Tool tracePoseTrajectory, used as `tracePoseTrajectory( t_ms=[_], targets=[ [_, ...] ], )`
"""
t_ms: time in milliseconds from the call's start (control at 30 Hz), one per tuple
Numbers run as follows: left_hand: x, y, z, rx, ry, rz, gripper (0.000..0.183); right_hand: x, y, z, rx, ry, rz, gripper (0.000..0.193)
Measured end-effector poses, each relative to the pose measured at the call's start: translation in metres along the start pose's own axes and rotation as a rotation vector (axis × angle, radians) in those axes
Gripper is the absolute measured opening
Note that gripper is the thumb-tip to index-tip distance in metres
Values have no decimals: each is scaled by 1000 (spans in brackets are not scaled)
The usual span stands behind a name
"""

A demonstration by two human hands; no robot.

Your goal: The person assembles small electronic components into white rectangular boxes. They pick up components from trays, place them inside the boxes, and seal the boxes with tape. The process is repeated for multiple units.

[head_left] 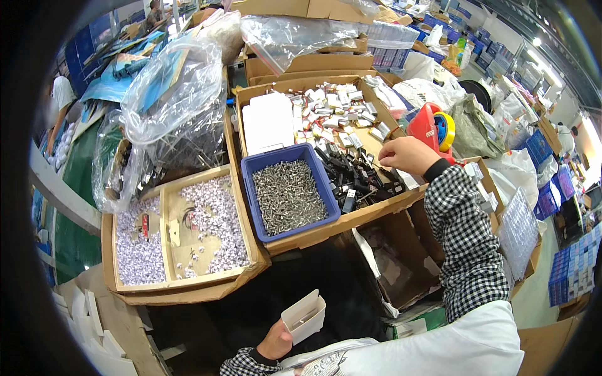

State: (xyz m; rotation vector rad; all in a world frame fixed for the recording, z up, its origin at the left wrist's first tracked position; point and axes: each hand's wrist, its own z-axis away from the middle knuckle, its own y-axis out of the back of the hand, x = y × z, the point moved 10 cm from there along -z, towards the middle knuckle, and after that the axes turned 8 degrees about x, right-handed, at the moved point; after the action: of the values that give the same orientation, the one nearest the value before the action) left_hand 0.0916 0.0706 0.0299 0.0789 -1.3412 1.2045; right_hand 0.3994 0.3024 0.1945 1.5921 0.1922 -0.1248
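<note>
My left hand (276,342), low in front of me, grips a small white box (304,316) with its top end open. A little pale content shows inside, too small to name. Reaching to the right, my right hand (407,155) is over a shallow cardboard carton (354,217), its fingers curled down and close together. Whatever they may hold is hidden. Below and beside these fingers lie black parts (357,178) in a loose heap. Farther back in the carton are many small white and silver pieces (338,106).
A blue bin (290,192) of small metal parts sits in the carton's front left. Beside it is a divided wooden tray (164,235) with tiny pale pieces. A red tape dispenser (427,128) stands right of my right hand. An open cardboard box (401,263) stands below.
</note>
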Motion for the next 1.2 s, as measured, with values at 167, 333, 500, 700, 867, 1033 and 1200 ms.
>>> tracePoseTrajectory(
  t_ms=[167, 333, 500, 700, 867, 1033, 1200],
  targets=[
    [4, 0, -2, 37, 16, 4, 118, -1, -17, -7, -93, -20, 86, 24],
    [6, -4, -4, 48, 38, 15, 118, -6, -10, -6, -43, -52, 116, 25],
    [-7, 8, -3, 43, 43, 37, 115, -20, -17, -6, -45, 114, -4, 26],
    [-14, 6, -5, 13, -27, 84, 106, -46, -18, -6, 42, 323, 270, 14],
    [25, -20, 0, -90, -196, 109, 106, -48, -15, -9, 25, 320, 276, 11],
    [34, -28, 5, -66, -192, 88, 106, -39, -25, -18, 4, 277, 252, 11],
    [42, -34, 16, -108, -264, 151, 106, -28, -33, -27, -50, 236, 292, 15]
  ],
)
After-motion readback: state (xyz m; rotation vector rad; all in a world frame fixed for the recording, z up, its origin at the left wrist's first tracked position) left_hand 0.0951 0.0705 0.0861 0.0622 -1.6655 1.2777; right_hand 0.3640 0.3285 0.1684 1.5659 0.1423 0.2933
